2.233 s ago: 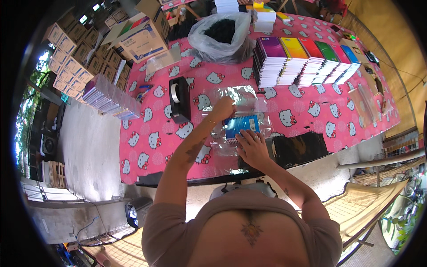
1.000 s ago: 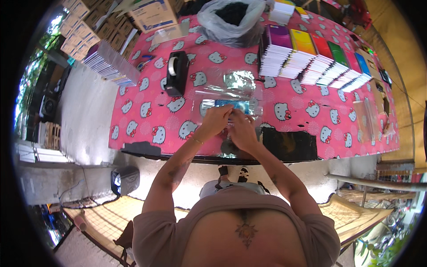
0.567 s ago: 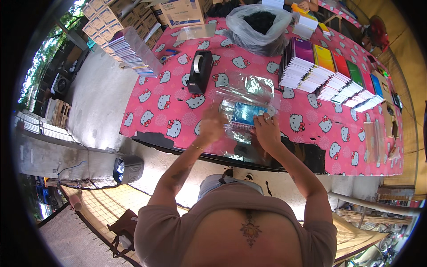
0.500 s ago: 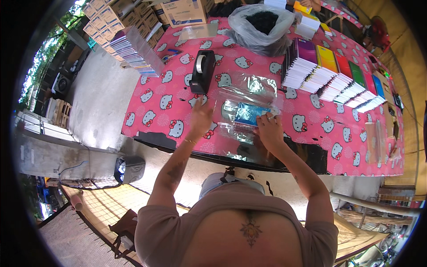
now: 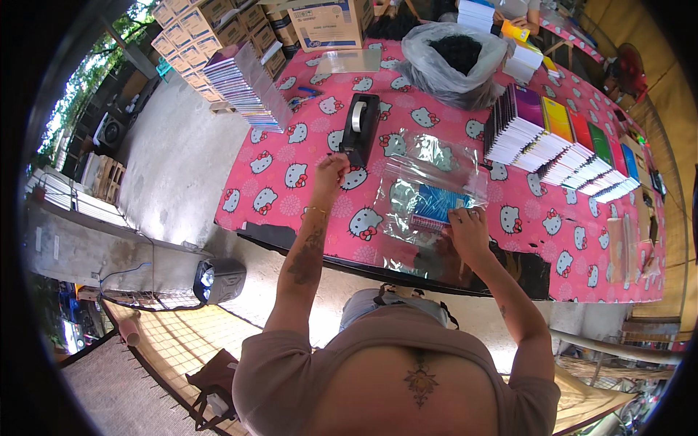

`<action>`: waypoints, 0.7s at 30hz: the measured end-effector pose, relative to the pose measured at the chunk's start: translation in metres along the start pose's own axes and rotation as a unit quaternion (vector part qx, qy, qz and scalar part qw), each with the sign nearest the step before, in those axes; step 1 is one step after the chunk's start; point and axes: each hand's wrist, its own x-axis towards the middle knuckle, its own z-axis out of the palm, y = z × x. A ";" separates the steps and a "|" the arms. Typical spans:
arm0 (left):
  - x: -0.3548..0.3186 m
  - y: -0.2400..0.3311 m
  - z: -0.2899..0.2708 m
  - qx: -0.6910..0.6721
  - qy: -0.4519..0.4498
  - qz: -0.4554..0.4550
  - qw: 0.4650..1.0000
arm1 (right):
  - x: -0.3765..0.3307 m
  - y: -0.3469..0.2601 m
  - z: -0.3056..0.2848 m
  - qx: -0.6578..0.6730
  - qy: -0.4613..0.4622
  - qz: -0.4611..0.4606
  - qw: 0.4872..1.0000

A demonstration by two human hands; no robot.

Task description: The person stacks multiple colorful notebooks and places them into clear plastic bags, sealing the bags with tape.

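A blue spiral notebook (image 5: 435,202) lies in a clear plastic sleeve (image 5: 398,190) near the table's front edge. My right hand (image 5: 470,231) grips its right edge, fingers bent over the cover and the plastic. At the near end of a black tape dispenser (image 5: 369,120), my left hand (image 5: 333,171) has its fingers pinched together. Whatever is between those fingertips is too small to make out. The dispenser carries a roll of tape (image 5: 358,116) and stands to the left of the notebook.
Stacks of coloured spiral notebooks (image 5: 527,109) stand at the right, another tall stack (image 5: 247,87) at the back left. A plastic bag with dark contents (image 5: 454,65) sits at the back, near cardboard boxes (image 5: 327,25). Another person's hand (image 5: 518,23) shows at the far side.
My left hand has reached the dispenser's near end, and its spread fingers have closed. My right hand stays at the notebook. The whole view has shifted slightly.
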 end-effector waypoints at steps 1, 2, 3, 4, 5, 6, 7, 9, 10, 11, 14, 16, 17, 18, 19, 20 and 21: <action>-0.004 -0.006 0.001 -0.005 0.023 0.007 1.000 | 0.000 0.000 0.001 -0.004 0.018 -0.012 1.000; 0.001 -0.001 -0.005 0.218 0.067 0.066 0.972 | 0.001 0.000 0.001 -0.007 0.036 -0.026 0.999; 0.007 0.013 -0.008 0.426 0.104 0.118 0.891 | -0.001 0.003 0.002 -0.012 0.051 -0.038 0.998; 0.007 0.023 -0.005 0.610 0.132 0.164 0.764 | -0.003 0.005 0.002 -0.014 0.049 -0.040 0.998; 0.000 0.030 0.010 0.585 0.106 0.142 0.792 | -0.006 0.008 0.002 -0.020 0.048 -0.035 0.998; -0.011 0.044 0.027 0.560 0.076 0.125 0.816 | -0.007 0.011 0.002 -0.025 0.051 -0.025 0.998; -0.027 0.059 0.042 0.538 0.046 0.105 0.835 | -0.006 0.013 0.003 -0.023 0.058 -0.022 0.998; -0.076 0.055 0.098 0.388 -0.099 0.099 0.911 | -0.008 0.011 0.007 -0.006 0.063 -0.026 0.998; -0.097 0.045 0.125 0.362 -0.162 0.116 0.911 | -0.008 0.009 0.008 -0.002 0.066 -0.032 0.997; -0.113 0.025 0.147 0.288 -0.175 0.050 0.940 | -0.005 0.008 0.008 0.004 0.071 -0.040 0.997; -0.142 0.018 0.213 0.501 -0.143 0.041 0.853 | -0.010 0.013 0.008 0.012 0.078 -0.042 0.996; -0.144 0.004 0.223 0.570 -0.120 0.080 0.809 | -0.010 0.016 0.009 0.022 0.098 -0.038 0.994; -0.144 -0.001 0.222 0.603 -0.129 0.095 0.782 | -0.010 0.019 0.008 0.049 0.068 -0.025 0.996; -0.142 -0.001 0.219 0.636 -0.138 0.109 0.752 | -0.008 0.021 0.006 0.076 0.039 -0.011 0.996; -0.142 -0.001 0.215 0.667 -0.146 0.123 0.720 | -0.008 0.022 0.003 0.104 0.010 0.002 0.995; -0.146 -0.002 0.211 0.672 -0.147 0.106 0.718 | -0.010 0.022 0.001 0.105 0.031 -0.006 0.994; -0.148 -0.001 0.209 0.675 -0.145 0.117 0.713 | -0.009 0.023 0.000 0.105 0.057 -0.016 0.993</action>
